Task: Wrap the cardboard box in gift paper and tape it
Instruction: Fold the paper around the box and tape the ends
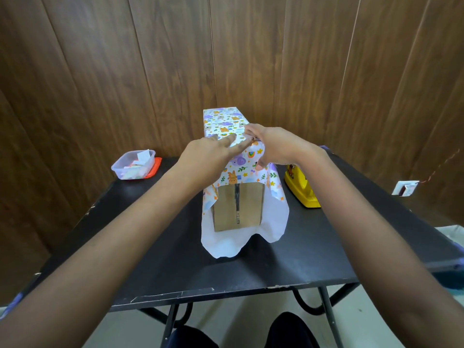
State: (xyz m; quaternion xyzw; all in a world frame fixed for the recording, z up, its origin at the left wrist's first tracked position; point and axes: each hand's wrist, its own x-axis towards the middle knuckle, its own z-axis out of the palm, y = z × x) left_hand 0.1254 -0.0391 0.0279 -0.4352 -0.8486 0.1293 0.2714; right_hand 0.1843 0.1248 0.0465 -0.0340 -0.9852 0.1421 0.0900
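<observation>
Up on top of the tall cardboard box (248, 207), the left hand (208, 156) lies flat, its grip let go, straight fingers pressing the smooth, bright gift paper (226, 121). The right hand (276, 146) bends over the paper too; I cannot tell if its grip pinches anything. The box stands in the middle of the black worktop (175, 247), its brown near end bare, with floppy white paper edges around it.

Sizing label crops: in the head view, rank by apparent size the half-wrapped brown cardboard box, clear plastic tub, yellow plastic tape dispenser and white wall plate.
1. cardboard box
2. clear plastic tub and yellow tape dispenser: alike, dispenser partly hidden, unranked
3. white wall plate
</observation>
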